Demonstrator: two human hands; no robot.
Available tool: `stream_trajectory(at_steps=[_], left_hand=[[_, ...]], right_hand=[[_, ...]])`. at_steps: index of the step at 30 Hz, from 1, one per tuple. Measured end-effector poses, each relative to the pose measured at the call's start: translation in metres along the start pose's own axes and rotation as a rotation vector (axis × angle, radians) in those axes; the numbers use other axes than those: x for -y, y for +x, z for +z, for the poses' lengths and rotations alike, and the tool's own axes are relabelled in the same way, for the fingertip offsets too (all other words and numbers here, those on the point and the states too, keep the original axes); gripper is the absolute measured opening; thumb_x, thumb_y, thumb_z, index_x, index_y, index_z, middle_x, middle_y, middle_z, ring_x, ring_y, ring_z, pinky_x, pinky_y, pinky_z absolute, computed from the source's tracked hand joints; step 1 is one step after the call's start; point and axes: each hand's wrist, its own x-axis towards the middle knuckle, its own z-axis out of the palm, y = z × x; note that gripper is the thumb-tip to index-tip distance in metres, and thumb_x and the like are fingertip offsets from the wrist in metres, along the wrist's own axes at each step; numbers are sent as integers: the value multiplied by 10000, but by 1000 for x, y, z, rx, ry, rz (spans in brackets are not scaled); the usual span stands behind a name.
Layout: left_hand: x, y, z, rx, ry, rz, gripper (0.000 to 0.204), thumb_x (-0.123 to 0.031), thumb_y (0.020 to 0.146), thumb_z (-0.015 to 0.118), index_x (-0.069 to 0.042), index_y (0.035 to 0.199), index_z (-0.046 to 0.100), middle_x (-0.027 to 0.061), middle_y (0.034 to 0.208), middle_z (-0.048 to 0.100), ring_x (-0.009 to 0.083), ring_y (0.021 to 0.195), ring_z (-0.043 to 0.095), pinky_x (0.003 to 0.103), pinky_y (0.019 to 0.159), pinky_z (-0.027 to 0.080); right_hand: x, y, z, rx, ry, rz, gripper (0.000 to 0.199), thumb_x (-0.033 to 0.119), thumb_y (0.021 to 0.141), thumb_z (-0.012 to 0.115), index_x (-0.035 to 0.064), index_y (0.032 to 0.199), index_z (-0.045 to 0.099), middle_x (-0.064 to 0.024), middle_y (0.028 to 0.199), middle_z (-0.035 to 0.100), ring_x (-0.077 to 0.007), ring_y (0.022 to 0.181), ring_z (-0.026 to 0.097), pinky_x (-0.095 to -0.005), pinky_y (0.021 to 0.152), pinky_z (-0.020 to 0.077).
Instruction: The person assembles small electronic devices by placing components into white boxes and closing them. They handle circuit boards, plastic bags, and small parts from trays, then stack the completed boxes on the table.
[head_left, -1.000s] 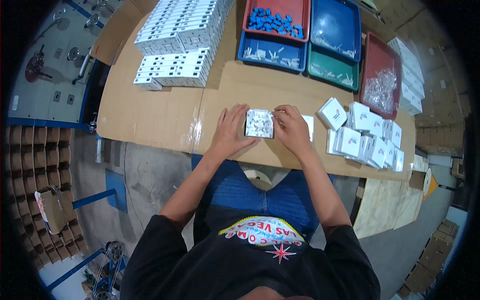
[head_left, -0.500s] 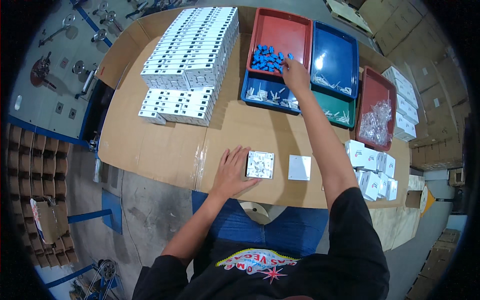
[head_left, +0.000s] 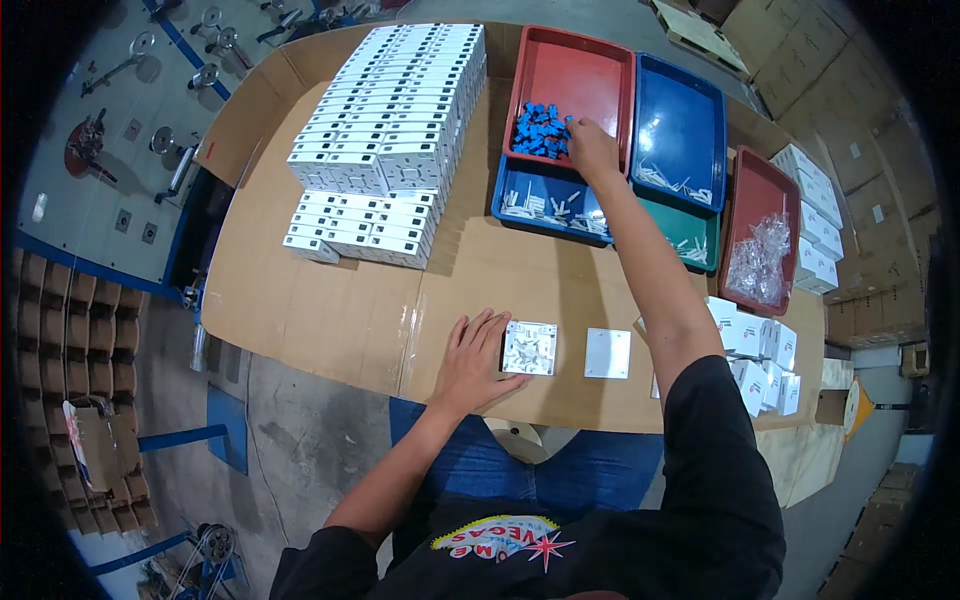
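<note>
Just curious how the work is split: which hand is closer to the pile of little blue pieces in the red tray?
The right hand: it reaches to the edge of the blue pieces in the red tray. The left hand lies far back, beside the open white box.

Left hand (head_left: 470, 358) flat, right hand (head_left: 592, 150) outstretched

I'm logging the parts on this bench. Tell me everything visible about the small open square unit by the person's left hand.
The open square unit is a small white, plastic-looking box base lying flat, face up, near the front edge of the cardboard-covered table. Its inside shows fine moulded ribs and small fittings, too small to make out. The left hand lies flat beside it, fingertips touching its left edge. A plain white square cover lies apart to its right.
</note>
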Motion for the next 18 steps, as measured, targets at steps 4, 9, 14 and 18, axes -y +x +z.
stream_trajectory(at_steps=[4,9,14,18], left_hand=[[0,1,2,-8,-13,11,939,-521,734,833,-44,1458,471,125,1478,535,343,1433,436,567,1212,250],[3,-5,1,-36,-17,0,943,-520,739,834,-52,1468,462,126,1470,539,344,1428,439,566,1211,250],[1,-2,3,-12,6,2,929,-538,761,808,-46,1470,464,132,1467,537,329,1442,424,551,1224,236],[0,-1,4,-15,31,14,935,-540,769,798,-41,1482,457,136,1467,533,314,1447,418,543,1228,236]], right_hand=[[-2,-12,-23,-54,353,154,356,85,909,659,132,1261,680,-137,1107,711,-302,945,717,-421,786,580],[53,-75,-92,78,1754,421,464,55,972,662,59,1424,559,-120,1104,708,-223,995,713,-329,808,582],[82,-166,-147,171,2162,471,498,-11,965,643,21,1445,514,-130,1149,694,-223,1061,704,-306,903,571],[94,-197,-177,202,2148,474,505,-40,931,668,14,1415,533,-144,1164,687,-239,1078,702,-317,942,566]])
